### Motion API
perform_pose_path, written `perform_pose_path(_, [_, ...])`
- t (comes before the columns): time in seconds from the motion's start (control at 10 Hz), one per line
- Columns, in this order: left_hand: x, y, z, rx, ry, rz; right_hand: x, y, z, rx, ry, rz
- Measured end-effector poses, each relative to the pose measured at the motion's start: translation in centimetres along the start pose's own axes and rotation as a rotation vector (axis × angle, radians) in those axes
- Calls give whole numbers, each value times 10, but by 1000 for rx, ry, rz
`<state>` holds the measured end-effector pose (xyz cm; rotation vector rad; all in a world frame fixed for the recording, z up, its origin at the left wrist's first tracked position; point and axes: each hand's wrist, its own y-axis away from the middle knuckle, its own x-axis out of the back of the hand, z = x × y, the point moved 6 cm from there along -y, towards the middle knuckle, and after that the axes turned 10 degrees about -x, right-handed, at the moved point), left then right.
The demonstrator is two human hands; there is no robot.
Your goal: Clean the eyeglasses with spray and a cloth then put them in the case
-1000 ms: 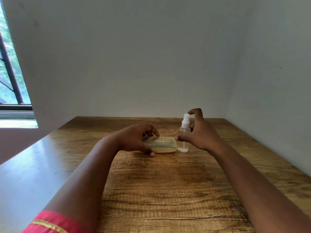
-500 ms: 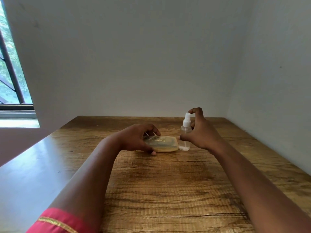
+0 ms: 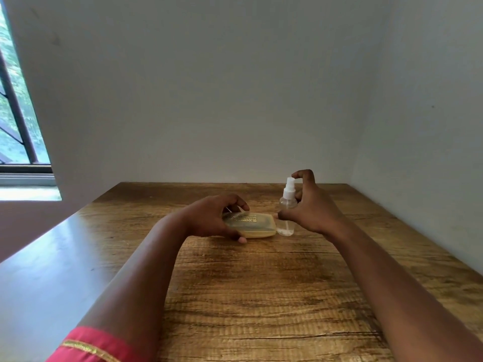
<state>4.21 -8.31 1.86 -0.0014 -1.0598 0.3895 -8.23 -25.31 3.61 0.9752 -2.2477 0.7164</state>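
A translucent yellow glasses case (image 3: 257, 226) with gold lettering lies shut on the wooden table (image 3: 261, 296), far from me. My left hand (image 3: 211, 218) grips its left end, thumb at the front edge and fingers over the back. Just right of the case stands a small clear spray bottle (image 3: 287, 212) with a white nozzle. My right hand (image 3: 311, 207) wraps around it from the right, thumb on its lower body, index finger curled above the nozzle. The eyeglasses and the cloth are not visible.
The table runs into a corner of white walls (image 3: 235, 100) behind and to the right. A window (image 3: 15, 113) with a dark frame is at the far left. A red sleeve (image 3: 86, 346) with gold trim shows at the bottom left.
Both hands stay where they were on the case and the bottle. The bottle seems to sit slightly higher against the case than before.
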Motion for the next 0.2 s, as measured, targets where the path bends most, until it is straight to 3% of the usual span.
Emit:
perform_pose_path(0.1, [6, 0, 6, -7, 45, 129, 5, 1, -4, 18, -89, 31])
perform_pose_path(0.2, [26, 9, 6, 30, -123, 430, 12, 6, -12, 98, -72, 207])
